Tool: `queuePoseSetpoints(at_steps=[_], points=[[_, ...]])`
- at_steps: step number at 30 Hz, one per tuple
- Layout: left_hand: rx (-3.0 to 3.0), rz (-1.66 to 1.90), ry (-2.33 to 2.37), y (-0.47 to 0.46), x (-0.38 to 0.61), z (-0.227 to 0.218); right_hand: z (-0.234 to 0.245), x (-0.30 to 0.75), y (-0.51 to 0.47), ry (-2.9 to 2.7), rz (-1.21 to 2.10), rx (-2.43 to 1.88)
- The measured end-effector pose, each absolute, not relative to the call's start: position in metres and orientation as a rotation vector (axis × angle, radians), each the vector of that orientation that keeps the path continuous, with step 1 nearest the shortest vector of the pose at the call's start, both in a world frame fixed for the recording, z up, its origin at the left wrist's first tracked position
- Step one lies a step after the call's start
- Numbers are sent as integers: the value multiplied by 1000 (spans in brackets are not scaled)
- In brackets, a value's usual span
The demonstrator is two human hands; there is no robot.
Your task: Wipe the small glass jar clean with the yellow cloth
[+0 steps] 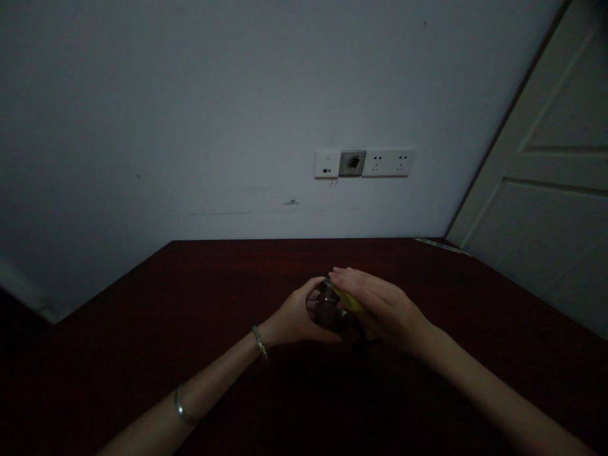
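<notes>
Both hands meet over the middle of a dark red table [190, 316]. My left hand [297, 316] is curled around a small clear glass object [327, 308], perhaps a jar or cup; the dim light hides its exact shape. My right hand [380, 304] lies over the glass from the right, fingers pressed together on a yellow cloth [349, 301] held against it. My left forearm wears a thin bracelet at the wrist and a metal bangle further up.
A pale wall rises behind the table, with a row of white sockets and a grey switch plate [363, 163]. A white panelled door [555, 190] stands at the right. The room is dim.
</notes>
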State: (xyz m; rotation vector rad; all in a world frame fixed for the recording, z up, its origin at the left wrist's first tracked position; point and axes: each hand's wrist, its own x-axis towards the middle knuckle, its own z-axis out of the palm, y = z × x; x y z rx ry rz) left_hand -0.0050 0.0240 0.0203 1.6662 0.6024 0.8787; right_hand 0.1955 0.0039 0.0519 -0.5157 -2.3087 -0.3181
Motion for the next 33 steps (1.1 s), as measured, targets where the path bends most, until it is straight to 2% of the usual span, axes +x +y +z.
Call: queuePoseSetpoints(at_steps=[6, 10, 15, 20, 26, 33], points=[[1781, 1003, 718, 28, -3, 18, 52, 187, -6, -2346, -398, -450], [1504, 1026, 779, 37, 2, 11, 57, 176, -19, -2405, -518, -322], [1282, 1034, 745, 48, 5, 8, 62, 169, -26, -2439, -515, -293], [1520, 988, 714, 39, -3, 10, 64, 182, -17, -2361, -557, -313], [1813, 1026, 700, 19, -2, 18, 62, 191, -10, -2356, -462, -531], [1867, 1053, 765, 15, 0, 20, 59, 181, -16, -2312, -474, -456]])
